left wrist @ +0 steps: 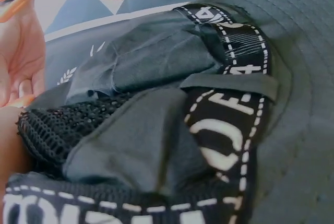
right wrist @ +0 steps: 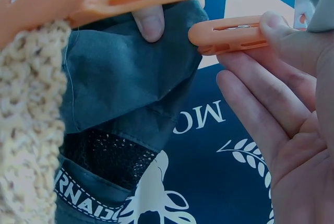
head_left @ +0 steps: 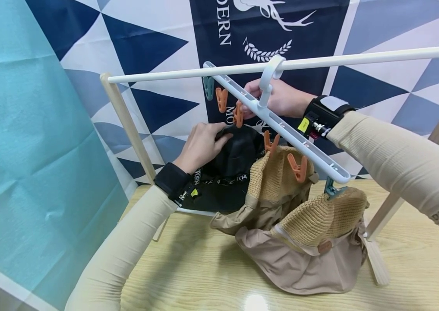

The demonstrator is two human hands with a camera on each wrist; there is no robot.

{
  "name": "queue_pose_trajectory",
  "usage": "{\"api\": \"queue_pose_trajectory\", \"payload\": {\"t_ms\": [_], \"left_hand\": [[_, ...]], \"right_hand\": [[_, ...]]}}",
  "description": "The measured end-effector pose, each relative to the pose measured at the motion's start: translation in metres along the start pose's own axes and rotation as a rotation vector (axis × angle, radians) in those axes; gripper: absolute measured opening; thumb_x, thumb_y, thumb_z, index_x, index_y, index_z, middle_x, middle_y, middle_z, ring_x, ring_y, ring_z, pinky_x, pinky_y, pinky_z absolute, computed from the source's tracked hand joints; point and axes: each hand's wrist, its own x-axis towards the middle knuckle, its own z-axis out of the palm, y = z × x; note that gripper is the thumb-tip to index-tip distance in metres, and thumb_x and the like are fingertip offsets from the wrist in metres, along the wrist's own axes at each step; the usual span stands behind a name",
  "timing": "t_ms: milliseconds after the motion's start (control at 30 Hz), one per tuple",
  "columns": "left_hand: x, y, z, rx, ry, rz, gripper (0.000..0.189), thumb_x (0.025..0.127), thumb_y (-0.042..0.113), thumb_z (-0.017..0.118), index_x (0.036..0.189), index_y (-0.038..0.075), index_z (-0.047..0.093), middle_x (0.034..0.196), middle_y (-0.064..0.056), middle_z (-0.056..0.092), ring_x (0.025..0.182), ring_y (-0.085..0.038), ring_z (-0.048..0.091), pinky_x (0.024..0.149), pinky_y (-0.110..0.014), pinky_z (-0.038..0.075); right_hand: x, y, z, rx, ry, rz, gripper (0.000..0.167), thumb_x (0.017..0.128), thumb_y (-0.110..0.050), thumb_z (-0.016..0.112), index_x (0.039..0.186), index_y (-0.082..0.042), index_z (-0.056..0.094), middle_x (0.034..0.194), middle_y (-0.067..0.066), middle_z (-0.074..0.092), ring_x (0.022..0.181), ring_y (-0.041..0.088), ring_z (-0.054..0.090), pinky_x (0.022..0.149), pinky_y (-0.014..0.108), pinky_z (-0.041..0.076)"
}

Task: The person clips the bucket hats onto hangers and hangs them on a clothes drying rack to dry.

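A black bucket hat (head_left: 238,151) with white lettering on its band is gripped at the crown by my left hand (head_left: 203,144). In the left wrist view the underside of the hat (left wrist: 130,140) shows mesh and lettered tape. My right hand (head_left: 277,97) pinches an orange clothespin (right wrist: 235,33) between thumb and fingers. This pin's tip meets the crown edge; whether it bites the cloth I cannot tell. The pin hangs from a white clip hanger (head_left: 289,131). Two tan hats with knitted crowns, one behind (head_left: 258,177) and one in front (head_left: 304,263), hang farther along it.
The hanger hooks over a white rod (head_left: 145,77) on a wooden frame (head_left: 130,125). Other pins include an orange one (head_left: 222,99) and a teal one (head_left: 208,87). A teal clip (head_left: 332,189) holds the front tan hat above the wooden table (head_left: 188,276).
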Motion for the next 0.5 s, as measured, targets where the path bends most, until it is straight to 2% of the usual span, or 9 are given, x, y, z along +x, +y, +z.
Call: {"api": "queue_pose_trajectory", "payload": {"t_ms": [167, 267, 367, 500], "left_hand": [[-0.0014, 0.0008, 0.0003, 0.027, 0.035, 0.061, 0.021, 0.113, 0.022, 0.069, 0.113, 0.004, 0.08, 0.077, -0.015, 0.074, 0.072, -0.031, 0.074, 0.063, -0.033, 0.04], [-0.0013, 0.0008, 0.0011, 0.04, 0.058, 0.085, 0.02, 0.113, 0.021, 0.07, 0.115, 0.005, 0.081, 0.084, -0.015, 0.08, 0.075, -0.032, 0.077, 0.064, -0.037, 0.046], [-0.0006, 0.0009, 0.0011, 0.028, 0.079, 0.082, 0.02, 0.112, 0.021, 0.07, 0.116, 0.005, 0.082, 0.092, -0.015, 0.084, 0.079, -0.031, 0.079, 0.066, -0.037, 0.05], [0.0011, 0.0017, -0.0006, 0.006, 0.107, 0.064, 0.02, 0.112, 0.02, 0.071, 0.118, 0.004, 0.082, 0.088, -0.016, 0.083, 0.074, -0.031, 0.076, 0.066, -0.032, 0.043]], "right_hand": [[-0.0012, -0.0014, -0.0003, -0.015, -0.005, 0.002, 0.005, 0.105, 0.001, 0.075, 0.105, 0.005, 0.073, 0.098, 0.0, 0.084, 0.1, 0.013, 0.082, 0.102, 0.029, 0.066], [-0.0014, -0.0013, -0.001, -0.018, -0.009, 0.006, 0.004, 0.106, 0.0, 0.074, 0.105, 0.004, 0.073, 0.098, 0.001, 0.084, 0.099, 0.013, 0.081, 0.102, 0.029, 0.066], [-0.001, -0.0008, -0.0016, -0.023, -0.019, 0.003, 0.005, 0.107, 0.0, 0.072, 0.105, 0.004, 0.073, 0.097, 0.0, 0.083, 0.098, 0.013, 0.08, 0.102, 0.029, 0.066], [0.0007, 0.0006, -0.0029, -0.016, -0.036, -0.002, 0.003, 0.106, 0.002, 0.073, 0.104, 0.004, 0.072, 0.095, 0.0, 0.083, 0.096, 0.012, 0.08, 0.102, 0.03, 0.066]]}}
